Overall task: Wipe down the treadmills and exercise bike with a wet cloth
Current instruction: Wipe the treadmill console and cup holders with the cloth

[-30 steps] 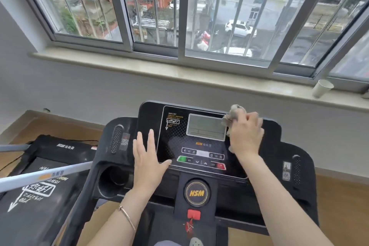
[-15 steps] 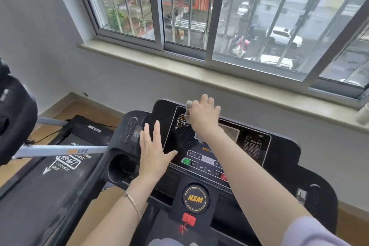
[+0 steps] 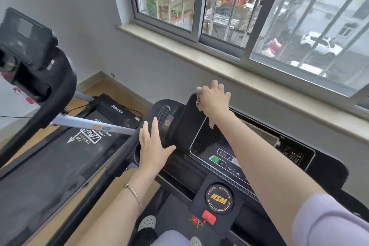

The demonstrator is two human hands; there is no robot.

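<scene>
I stand on a black treadmill whose console (image 3: 215,144) fills the lower middle of the head view. My right hand (image 3: 214,99) grips a pale cloth (image 3: 199,90) and presses it on the console's top left corner; the hand hides most of the cloth. My left hand (image 3: 152,146) lies flat with straight fingers on the console's left side, beside the cup recess. A second black treadmill (image 3: 60,158) stands to the left, with its console (image 3: 30,56) at the far left edge.
A grey silver handrail (image 3: 89,124) of the left treadmill runs across between the two machines. A wall with a stone window sill (image 3: 229,66) and barred windows rises just behind the console. A wooden floor (image 3: 111,88) shows in the corner.
My right hand has swept the cloth from the screen's right side leftwards to the console's top left corner. The camera has turned left, bringing the second treadmill's console into view. My left hand has stayed put.
</scene>
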